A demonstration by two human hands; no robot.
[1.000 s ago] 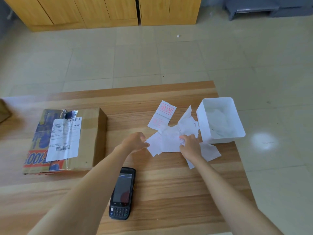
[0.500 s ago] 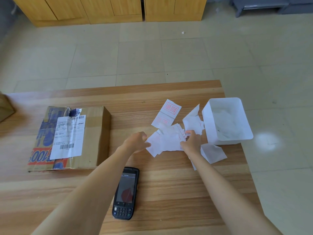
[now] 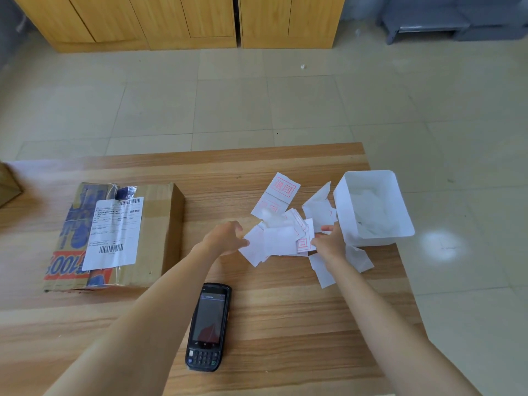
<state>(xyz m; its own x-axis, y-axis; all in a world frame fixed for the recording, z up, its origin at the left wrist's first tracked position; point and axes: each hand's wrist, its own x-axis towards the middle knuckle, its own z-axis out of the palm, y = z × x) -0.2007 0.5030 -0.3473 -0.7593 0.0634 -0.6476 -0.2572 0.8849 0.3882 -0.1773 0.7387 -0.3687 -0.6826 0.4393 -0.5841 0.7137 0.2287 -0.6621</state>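
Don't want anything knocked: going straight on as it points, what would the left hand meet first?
The pile of paper slips: the left hand points right at it, fingertips seemingly touching its nearest edge.

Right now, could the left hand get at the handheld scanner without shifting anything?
Probably yes. The scanner lies uncovered on the table, nearer the person than the left hand, which would only need to release the paper slips and draw back.

white red-stamped paper slips (image 3: 278, 238), scattered, overlapping, on table

Left hand (image 3: 225, 238) and right hand (image 3: 328, 243) on paper slips (image 3: 278, 241), beside 1 white bin (image 3: 345, 207).
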